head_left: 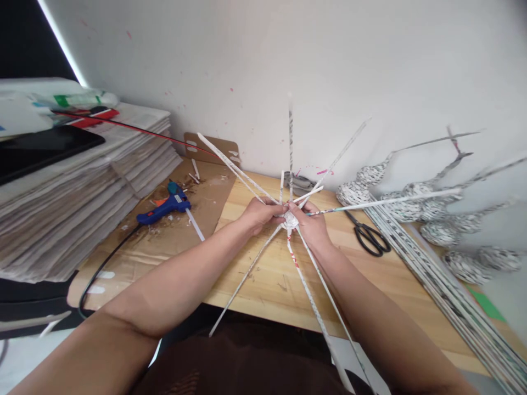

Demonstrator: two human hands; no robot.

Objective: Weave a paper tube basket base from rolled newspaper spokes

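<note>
left fingers (280, 209), right fingers (295, 209) pinched on woven paper hub (290, 221) | back from near edge of table (267, 285) | gap to scissors (370, 238)

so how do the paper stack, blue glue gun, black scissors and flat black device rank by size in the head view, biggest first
1. paper stack
2. flat black device
3. blue glue gun and black scissors: too alike to rank

A blue glue gun (164, 207) lies on cardboard (173, 241); black-handled scissors (370, 238) rest on the wooden tabletop (349, 296).
</note>
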